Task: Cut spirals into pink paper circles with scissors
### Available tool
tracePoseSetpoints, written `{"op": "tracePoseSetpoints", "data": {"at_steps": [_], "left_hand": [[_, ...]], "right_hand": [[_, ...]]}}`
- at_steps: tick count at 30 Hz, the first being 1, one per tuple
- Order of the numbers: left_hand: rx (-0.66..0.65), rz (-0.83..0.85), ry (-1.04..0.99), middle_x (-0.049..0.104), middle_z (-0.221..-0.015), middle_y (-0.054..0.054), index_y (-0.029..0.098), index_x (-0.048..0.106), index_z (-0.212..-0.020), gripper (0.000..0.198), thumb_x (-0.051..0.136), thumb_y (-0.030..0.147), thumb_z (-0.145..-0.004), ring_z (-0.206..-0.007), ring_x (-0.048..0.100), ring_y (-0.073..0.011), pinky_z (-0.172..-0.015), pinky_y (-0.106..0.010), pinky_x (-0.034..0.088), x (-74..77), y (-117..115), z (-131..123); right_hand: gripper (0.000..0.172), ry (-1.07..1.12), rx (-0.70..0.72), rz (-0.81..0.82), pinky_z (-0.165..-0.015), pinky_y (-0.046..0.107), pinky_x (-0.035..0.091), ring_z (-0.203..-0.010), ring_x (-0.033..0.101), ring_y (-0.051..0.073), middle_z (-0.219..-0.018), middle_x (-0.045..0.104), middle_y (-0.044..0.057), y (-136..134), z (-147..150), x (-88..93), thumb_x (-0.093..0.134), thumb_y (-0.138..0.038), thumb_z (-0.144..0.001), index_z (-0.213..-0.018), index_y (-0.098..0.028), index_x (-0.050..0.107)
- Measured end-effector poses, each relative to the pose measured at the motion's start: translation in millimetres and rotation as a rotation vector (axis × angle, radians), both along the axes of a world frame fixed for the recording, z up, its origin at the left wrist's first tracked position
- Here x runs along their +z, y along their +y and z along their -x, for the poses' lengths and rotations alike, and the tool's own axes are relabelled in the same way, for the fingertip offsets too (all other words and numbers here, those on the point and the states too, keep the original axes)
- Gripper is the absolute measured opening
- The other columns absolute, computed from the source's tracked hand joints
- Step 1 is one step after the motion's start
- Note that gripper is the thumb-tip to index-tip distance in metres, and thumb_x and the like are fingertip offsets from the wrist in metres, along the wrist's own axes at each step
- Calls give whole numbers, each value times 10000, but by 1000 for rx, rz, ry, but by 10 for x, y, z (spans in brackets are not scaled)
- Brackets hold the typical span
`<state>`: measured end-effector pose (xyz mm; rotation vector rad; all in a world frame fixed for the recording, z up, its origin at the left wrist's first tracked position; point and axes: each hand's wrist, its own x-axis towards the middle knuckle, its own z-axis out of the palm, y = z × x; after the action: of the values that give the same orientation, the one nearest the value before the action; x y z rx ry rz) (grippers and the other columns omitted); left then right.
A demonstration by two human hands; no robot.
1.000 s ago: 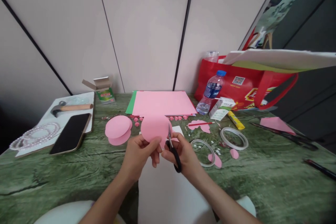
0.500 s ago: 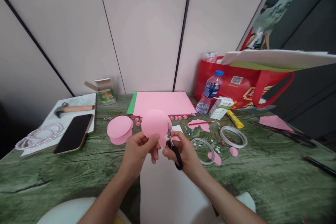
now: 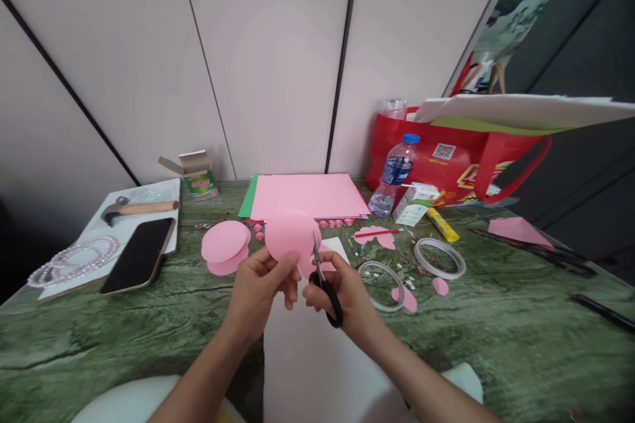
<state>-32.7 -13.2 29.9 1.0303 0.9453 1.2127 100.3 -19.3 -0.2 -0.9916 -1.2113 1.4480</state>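
Between thumb and fingers, my left hand (image 3: 265, 284) pinches a roundish piece of pink paper (image 3: 290, 234), held up above the table. My right hand (image 3: 342, 287) grips black-handled scissors (image 3: 327, 294), fingers closed round the handles. The blades point up and lie against the paper's right edge, where a strip of pink hangs beside them. To the left of my left hand, pink paper circles (image 3: 225, 241) lie in an overlapping pile. A white sheet (image 3: 317, 357) extends beneath my hands toward me.
Pink sheets (image 3: 310, 195) lie at the back. Tape rolls (image 3: 440, 258), a glue stick (image 3: 442, 225), a red pencil (image 3: 380, 232) and paper scraps are on the right, before a water bottle (image 3: 397, 175) and red bag (image 3: 446, 162). A phone (image 3: 139, 254) and hammer (image 3: 141, 208) are left.
The scissors have dropped slightly, and their blades appear a little more closed along the paper's right edge. Both hands stay in nearly the same place; the whole view has shifted slightly.
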Motion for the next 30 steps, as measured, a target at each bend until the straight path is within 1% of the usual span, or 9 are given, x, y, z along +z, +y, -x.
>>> {"op": "tracePoseSetpoints", "data": {"at_steps": [2, 5, 8, 12, 14, 23, 30], "left_hand": [[13, 13, -5, 537, -506, 37, 127, 552, -641, 159, 621, 255, -705, -325, 442, -44, -319, -170, 323, 1, 5, -1], [46, 23, 37, 456, -423, 62, 121, 517, -545, 228, 641, 252, -684, -301, 367, -17, -315, -157, 256, -6, 10, 3], [71, 8, 125, 400, -372, 75, 125, 484, -500, 281, 647, 266, -679, -309, 318, -8, -326, -153, 219, -21, 10, 16], [80, -17, 245, 394, -347, 77, 131, 497, -511, 268, 655, 277, -671, -313, 308, -15, -330, -158, 219, -28, -2, 25], [83, -19, 270, 400, -346, 76, 134, 504, -521, 258, 654, 281, -671, -311, 314, -20, -328, -161, 225, -27, -7, 22], [73, -26, 248, 404, -355, 74, 138, 512, -524, 256, 650, 294, -673, -311, 315, -20, -327, -162, 222, -36, 1, 19], [65, -30, 221, 394, -375, 79, 138, 535, -566, 223, 649, 294, -678, -325, 307, -14, -337, -158, 216, -35, -2, 34]], "right_hand": [[416, 8, 21, 3, -420, 196, 339, -417, 436, 83, -490, 509, -87, 1, 9, -45, 701, -315, -591, -851, -220, 389], [448, 31, 67, 1, -438, 191, 340, -441, 446, 80, -517, 508, -88, 4, 14, -93, 716, -304, -588, -872, -221, 379], [475, 69, 83, -30, -467, 193, 340, -478, 434, 71, -572, 496, -84, 6, 10, -80, 737, -273, -572, -888, -217, 386], [503, 77, 59, -81, -525, 213, 353, -561, 467, 88, -641, 505, -62, 6, 5, -25, 744, -238, -569, -941, -216, 405], [504, 87, 52, -90, -540, 219, 356, -587, 477, 97, -659, 511, -53, 4, 6, -10, 741, -236, -573, -951, -218, 408], [481, 85, 47, -74, -522, 214, 330, -549, 442, 83, -618, 475, -71, 6, 0, -33, 743, -244, -565, -922, -208, 422], [457, 96, 43, -46, -470, 186, 307, -488, 393, 57, -585, 465, -87, -13, 0, 0, 734, -237, -577, -895, -206, 407]]}}
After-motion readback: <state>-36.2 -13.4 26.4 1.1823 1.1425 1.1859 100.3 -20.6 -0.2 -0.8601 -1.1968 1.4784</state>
